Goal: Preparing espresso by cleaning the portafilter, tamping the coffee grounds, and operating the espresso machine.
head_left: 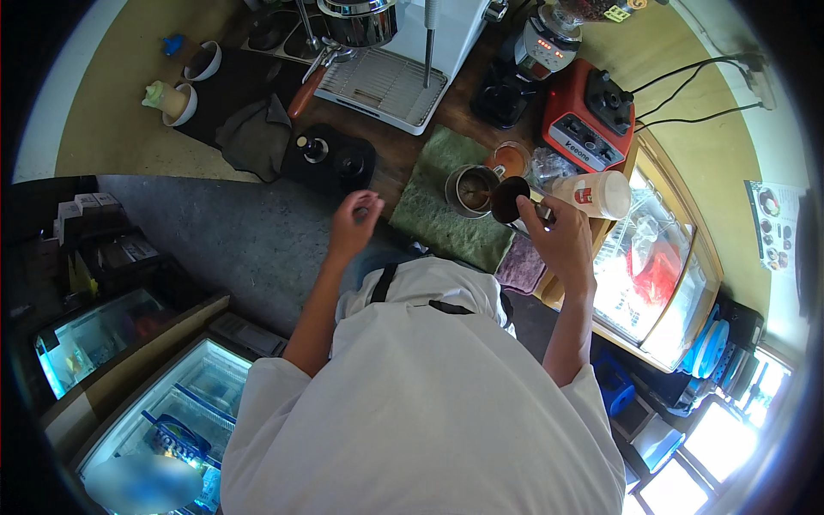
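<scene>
My right hand [559, 235] holds a small dark cup [510, 199], tilted over the rim of a glass mug [471, 192]. Brownish liquid shows inside the mug, which stands on a green towel [425, 209]. Just behind the mug is a glass dish of orange-brown liquid [512, 158]. My left hand [356, 222] is raised in front of the counter edge with its fingers curled and nothing seen in it. Near that hand, a coffee tamper [313, 149] rests on a black tamping mat [335, 170].
An espresso machine [380, 84] with a wooden-handled portafilter [309, 90] stands behind. A coffee grinder [547, 45], a red blender base [589, 116] and a plastic jar [611, 195] are at the right. A grey cloth [257, 138] lies left; a glass-topped freezer [187, 412] is lower left.
</scene>
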